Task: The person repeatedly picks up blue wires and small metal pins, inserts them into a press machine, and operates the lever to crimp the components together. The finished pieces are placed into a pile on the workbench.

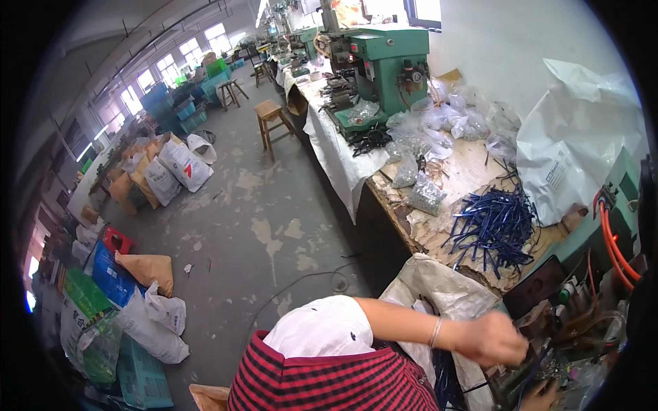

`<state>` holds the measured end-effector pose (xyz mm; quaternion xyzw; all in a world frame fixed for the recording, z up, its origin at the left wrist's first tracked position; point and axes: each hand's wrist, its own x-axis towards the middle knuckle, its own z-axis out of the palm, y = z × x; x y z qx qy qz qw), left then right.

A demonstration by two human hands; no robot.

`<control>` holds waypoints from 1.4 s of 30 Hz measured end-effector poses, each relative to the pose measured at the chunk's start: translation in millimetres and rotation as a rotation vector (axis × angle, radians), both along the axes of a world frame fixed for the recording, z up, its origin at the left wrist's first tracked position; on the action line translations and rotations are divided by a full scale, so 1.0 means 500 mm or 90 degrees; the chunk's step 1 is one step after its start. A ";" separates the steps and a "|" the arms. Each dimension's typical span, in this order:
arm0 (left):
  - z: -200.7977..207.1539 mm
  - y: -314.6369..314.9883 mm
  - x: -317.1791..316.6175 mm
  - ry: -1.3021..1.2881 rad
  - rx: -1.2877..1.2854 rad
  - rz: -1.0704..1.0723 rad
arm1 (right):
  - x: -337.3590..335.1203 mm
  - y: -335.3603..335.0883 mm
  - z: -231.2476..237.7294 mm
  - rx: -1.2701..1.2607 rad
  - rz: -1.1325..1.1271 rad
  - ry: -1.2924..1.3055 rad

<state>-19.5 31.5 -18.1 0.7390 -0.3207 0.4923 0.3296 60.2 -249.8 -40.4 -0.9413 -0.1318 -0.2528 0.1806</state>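
Observation:
My left hand (492, 338) reaches across to the lower right, its fingers curled closed and smeared at the tips. Whatever it may hold is hidden. Near the bottom edge, part of my right hand (540, 396) shows beside a cluttered machine (582, 322); its fingers are dim and blurred. A thin dark strip (536, 370) runs between the two hands. Below my left forearm, an open whitish woven sack (449, 288) holds long dark blue strips (445, 380). Beyond it, a loose pile of shiny dark blue strips (495, 229) lies on the worn wooden bench (439, 236).
Clear bags of small metal parts (426, 195) crowd the bench near a green machine (394, 65). A large white plastic bag (569, 144) stands at the right, by orange cables (613, 250). Filled sacks (181, 164) and a wooden stool (269, 113) stand on the floor.

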 end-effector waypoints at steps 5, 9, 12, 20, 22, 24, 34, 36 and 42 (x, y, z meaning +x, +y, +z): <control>0.043 0.150 0.102 0.090 -0.021 0.239 | 0.002 -0.004 -0.026 0.264 -0.040 -0.027; -0.065 0.204 0.206 0.225 0.283 0.355 | 0.019 0.021 -0.005 0.255 -0.050 -0.012; -0.232 0.229 0.265 0.285 0.405 0.543 | 0.023 0.012 -0.017 0.332 -0.014 0.025; -0.128 0.252 0.234 0.143 -0.056 0.337 | -0.055 -0.085 -0.071 0.402 -0.072 -0.020; -0.072 0.233 0.236 0.306 -0.286 0.271 | -0.045 -0.057 -0.061 0.467 -0.011 -0.049; -0.015 0.223 0.224 0.460 -0.464 0.200 | -0.040 0.023 0.045 0.302 0.003 0.014; -0.083 0.166 0.151 0.470 -0.300 0.285 | 0.017 0.151 -0.001 0.760 0.033 0.140; -0.016 0.116 0.149 0.367 -0.457 -0.042 | 0.018 0.148 0.002 0.796 0.048 0.151; 0.167 0.030 0.147 0.067 -0.221 -0.180 | 0.001 0.175 0.049 0.906 0.121 0.219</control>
